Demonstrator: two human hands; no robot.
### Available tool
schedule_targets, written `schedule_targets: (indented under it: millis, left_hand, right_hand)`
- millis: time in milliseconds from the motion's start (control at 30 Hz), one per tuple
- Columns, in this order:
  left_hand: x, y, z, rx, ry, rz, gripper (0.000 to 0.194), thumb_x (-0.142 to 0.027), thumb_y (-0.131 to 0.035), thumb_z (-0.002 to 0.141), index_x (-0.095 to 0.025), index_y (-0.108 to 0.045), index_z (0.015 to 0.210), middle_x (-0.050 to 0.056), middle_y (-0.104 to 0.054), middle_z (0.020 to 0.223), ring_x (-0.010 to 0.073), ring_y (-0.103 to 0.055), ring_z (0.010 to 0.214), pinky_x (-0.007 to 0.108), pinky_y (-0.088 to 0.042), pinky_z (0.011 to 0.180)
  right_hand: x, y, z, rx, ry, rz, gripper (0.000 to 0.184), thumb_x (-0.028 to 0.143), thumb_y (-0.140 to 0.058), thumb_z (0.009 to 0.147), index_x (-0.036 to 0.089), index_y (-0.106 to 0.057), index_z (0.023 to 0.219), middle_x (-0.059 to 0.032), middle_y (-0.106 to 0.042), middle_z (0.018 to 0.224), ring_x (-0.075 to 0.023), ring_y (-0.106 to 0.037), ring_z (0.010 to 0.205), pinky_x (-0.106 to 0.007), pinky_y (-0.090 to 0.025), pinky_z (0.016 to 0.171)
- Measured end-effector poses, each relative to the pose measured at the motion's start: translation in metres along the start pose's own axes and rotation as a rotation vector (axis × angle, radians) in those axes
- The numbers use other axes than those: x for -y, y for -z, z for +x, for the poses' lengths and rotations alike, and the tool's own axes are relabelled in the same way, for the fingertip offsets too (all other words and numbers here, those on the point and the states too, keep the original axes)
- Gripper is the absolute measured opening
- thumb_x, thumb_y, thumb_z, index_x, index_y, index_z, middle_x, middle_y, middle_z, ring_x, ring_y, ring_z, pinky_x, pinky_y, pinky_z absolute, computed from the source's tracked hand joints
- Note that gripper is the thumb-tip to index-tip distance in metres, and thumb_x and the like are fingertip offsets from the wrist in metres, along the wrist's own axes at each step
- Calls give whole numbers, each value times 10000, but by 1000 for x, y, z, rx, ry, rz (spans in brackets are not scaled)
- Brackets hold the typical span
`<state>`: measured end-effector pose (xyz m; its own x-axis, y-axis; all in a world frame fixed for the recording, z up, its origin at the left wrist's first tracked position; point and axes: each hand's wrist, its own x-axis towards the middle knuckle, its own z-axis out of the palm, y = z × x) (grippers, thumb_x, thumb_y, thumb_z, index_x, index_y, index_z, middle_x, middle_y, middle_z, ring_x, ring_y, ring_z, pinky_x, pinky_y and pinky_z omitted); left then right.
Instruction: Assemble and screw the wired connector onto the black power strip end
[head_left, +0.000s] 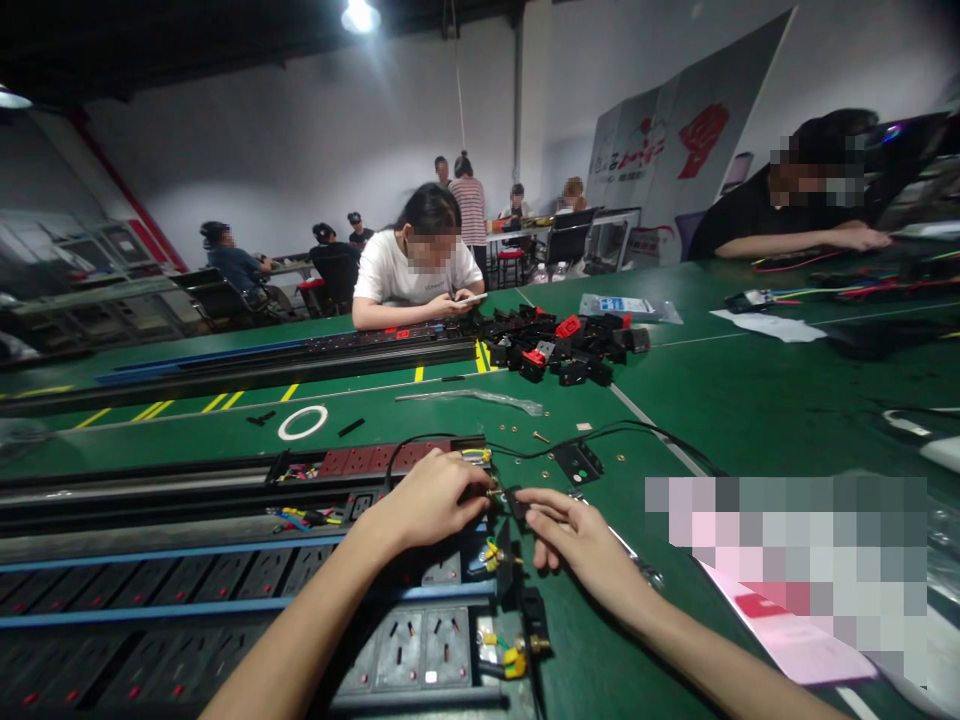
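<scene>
My left hand point(433, 497) reaches over the ends of several long power socket strips point(247, 578). Its thumb and fingertips are closed on a small brass screw point(493, 492) at a strip's end. Opposite it, my right hand point(577, 540) pinches a small black end plate point(514, 503) between thumb and fingers, against that same end. Nearer me, yellow-sleeved wire ends point(513, 662) stick out of the strip ends, beside another brass bolt point(538, 646). My fingers partly hide where the plate meets the strip.
Past my hands lie a black bracket point(577, 463), loose brass nuts and a white ring point(303, 422). A pile of black and red parts point(570, 345) sits farther back. A metal tool point(637, 560) lies under my right forearm. One person point(416, 265) sits opposite, holding a phone.
</scene>
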<state>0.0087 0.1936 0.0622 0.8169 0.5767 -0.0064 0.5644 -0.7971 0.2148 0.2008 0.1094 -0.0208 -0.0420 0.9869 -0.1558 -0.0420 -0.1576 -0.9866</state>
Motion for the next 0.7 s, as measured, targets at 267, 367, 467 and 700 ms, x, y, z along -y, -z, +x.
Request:
schedule_targets:
  millis: [267,367,467,700]
  left_hand:
    - [-2,2,1,-5,6,-1,201,-242,-587,908,-233,-728,1051,52,-739,967,221,-664,914,319,-459,800]
    - [-2,2,1,-4,8,8,195,-244,-587,910,-233,-730,1043,53,-738,960,222,-664,904,320,-457,797]
    - [-2,2,0,-6,5,13,192,-244,-583,914,-235,-728,1041,51,-738,956,221,-662,899,319,-452,791]
    - [-2,1,0,-4,-8,34,173,-243,-579,922,-225,-715,1026,46,-730,935,217,-648,898,309,-437,770]
  right_hand:
    - [-6,-2,-4,-17,67,16,521,552,-646,801,174,-613,1158,-137,-678,1140,-127,-638,594,-242,-447,482]
    - [-5,-3,-6,-32,80,11,511,555,-643,812,179,-618,1157,-135,-674,1142,-136,-641,635,-238,-450,482]
    - [-4,-3,-7,-70,105,18,515,584,-633,816,173,-638,1126,-110,-696,1009,-144,-626,633,-239,-451,481]
    - [-8,-3,-3,-123,99,45,515,618,-672,772,163,-651,1014,-32,-633,728,-135,-580,570,-237,-443,486]
